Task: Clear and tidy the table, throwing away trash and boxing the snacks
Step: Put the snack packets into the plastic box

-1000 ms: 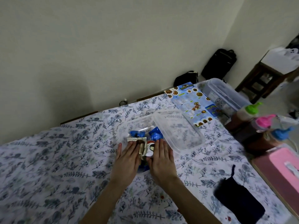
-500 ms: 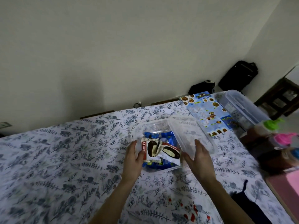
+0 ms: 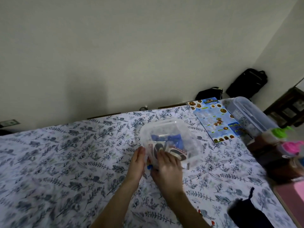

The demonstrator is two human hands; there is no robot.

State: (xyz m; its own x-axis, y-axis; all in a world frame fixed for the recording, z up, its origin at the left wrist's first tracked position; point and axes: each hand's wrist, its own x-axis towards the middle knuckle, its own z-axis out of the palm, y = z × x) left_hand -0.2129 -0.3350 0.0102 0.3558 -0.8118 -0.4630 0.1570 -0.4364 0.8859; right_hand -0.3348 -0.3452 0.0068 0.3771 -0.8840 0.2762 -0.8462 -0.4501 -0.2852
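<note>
A clear plastic snack box (image 3: pixel 194 155) sits on the floral tablecloth (image 3: pixel 65 153) near the middle of the table. Its clear lid (image 3: pixel 171 129) now lies over the top. Blue snack packets (image 3: pixel 174 139) and red-and-white cookie packets (image 3: pixel 178 151) show through the plastic. My left hand (image 3: pixel 137 162) rests flat against the box's near left side. On the lid's near edge my right hand (image 3: pixel 166 167) presses down, fingers spread over the plastic.
A blue menu leaflet (image 3: pixel 213 119) lies at the back right, beside a long clear container (image 3: pixel 248 112). Sauce bottles with green (image 3: pixel 279 130) and pink (image 3: pixel 292 145) caps stand at the right edge. A dark pouch (image 3: pixel 248 213) lies near right. Black bags (image 3: pixel 246 83) sit on the floor.
My right hand took the lid from beside the box and brought it over the top. Both hands now sit at the box's near edge. The camera view shifted slightly.
</note>
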